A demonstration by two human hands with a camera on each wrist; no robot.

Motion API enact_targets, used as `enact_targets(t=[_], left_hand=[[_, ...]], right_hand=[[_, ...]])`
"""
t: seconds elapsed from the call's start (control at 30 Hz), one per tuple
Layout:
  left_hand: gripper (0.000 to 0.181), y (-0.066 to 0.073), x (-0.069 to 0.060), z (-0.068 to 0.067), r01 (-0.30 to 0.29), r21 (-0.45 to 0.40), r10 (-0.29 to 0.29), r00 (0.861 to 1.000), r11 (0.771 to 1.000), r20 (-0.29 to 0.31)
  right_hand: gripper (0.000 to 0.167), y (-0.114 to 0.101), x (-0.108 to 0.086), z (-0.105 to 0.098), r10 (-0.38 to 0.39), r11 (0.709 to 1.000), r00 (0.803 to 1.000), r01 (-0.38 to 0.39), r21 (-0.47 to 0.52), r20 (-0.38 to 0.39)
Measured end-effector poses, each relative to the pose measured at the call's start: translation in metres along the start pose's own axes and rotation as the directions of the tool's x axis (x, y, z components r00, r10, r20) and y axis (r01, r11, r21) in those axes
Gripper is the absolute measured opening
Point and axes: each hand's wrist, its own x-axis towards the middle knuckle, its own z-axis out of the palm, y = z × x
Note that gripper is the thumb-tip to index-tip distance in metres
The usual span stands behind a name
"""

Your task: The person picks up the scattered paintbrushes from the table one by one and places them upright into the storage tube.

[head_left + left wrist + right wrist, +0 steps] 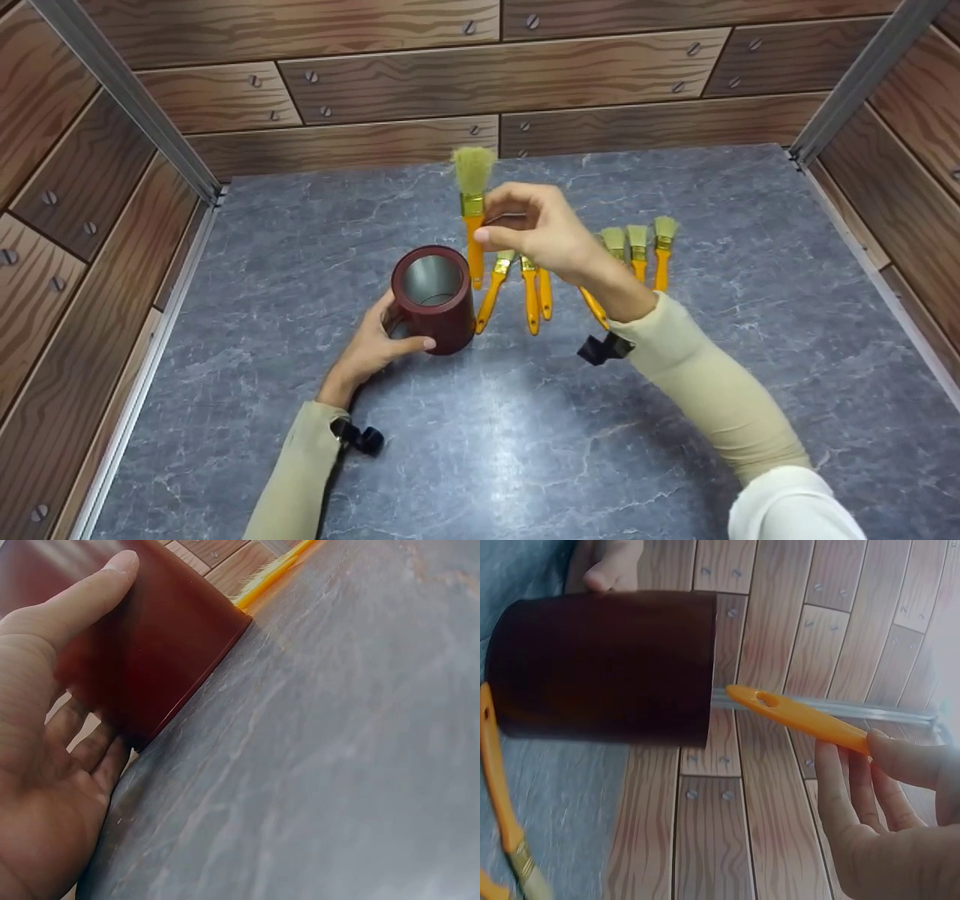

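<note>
A dark red cylindrical cup (442, 326) stands upright on the table, its grey inside bare to the bottom. My left hand (371, 345) holds it from the left, thumb along the near side and fingers behind; in the left wrist view the thumb (82, 604) lies against the cup wall. Just right of the cup's rim, my right hand (544, 229) pinches a paintbrush (473, 214) by its orange handle, bristles up. The right wrist view shows the handle's holed end (765, 699) beyond the cup's open end, outside it.
Several more paintbrushes with orange handles lie right of the cup, such as one brush (491, 300) close beside it and another (663, 255) farther right. My right forearm partly covers some. Wood-patterned walls (390, 82) border the grey marbled table (480, 465).
</note>
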Motion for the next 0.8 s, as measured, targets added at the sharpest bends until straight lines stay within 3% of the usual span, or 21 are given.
enact_targets(t=[0.43, 0.8], left_hand=[[0.088, -0.001, -0.005, -0.005, 0.024, 0.015, -0.023, 1.0, 1.0, -0.017], [0.089, 0.0, 0.0, -0.001, 0.006, 0.018, -0.006, 1.0, 1.0, 0.002]], right_hand=[[0.022, 0.008, 0.017, 0.035, -0.069, 0.997, 0.996, 0.07, -0.015, 0.055], [0.022, 0.022, 0.02, 0.038, -0.01, 1.0, 0.999, 0.012, -0.029, 0.052]])
